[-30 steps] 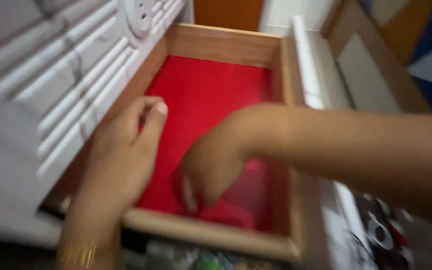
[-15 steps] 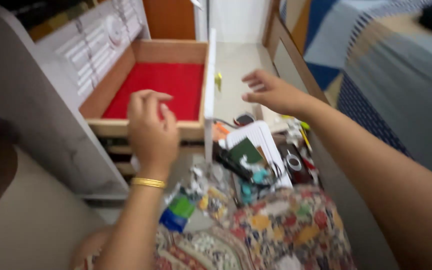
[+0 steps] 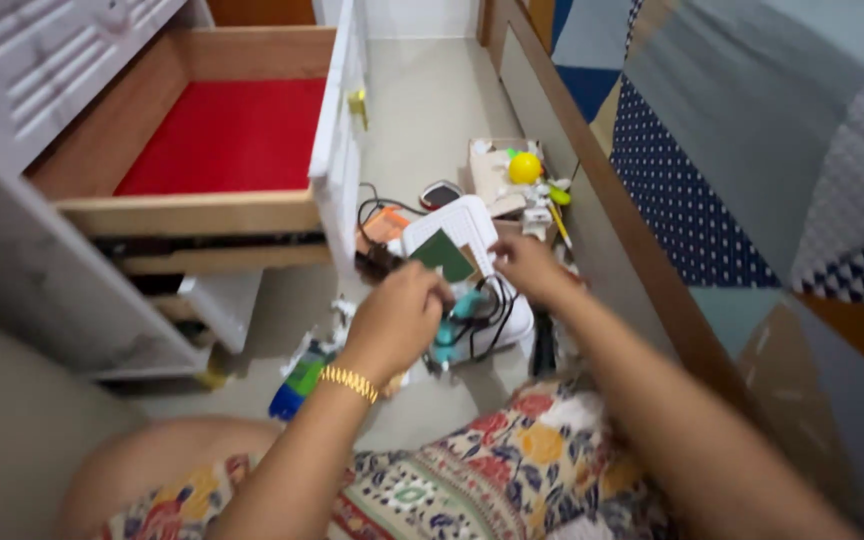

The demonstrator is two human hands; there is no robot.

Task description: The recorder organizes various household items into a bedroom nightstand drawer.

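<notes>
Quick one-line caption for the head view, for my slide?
Both hands, left hand and right hand, reach into floor clutter around a white tray beside an open red-lined drawer.

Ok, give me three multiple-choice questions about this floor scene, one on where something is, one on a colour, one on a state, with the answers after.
1. Where are both hands? A above the white tray of clutter on the floor; B inside the drawer; C on the bed.
2. What colour is the drawer's lining? A blue; B red; C green.
3. How is the drawer? A shut; B lifted out onto the floor; C pulled open.

Answers: 1 A, the left hand and right hand meet over the white tray. 2 B, the lining is plainly red. 3 C, the drawer juts out with its inside showing.
</notes>
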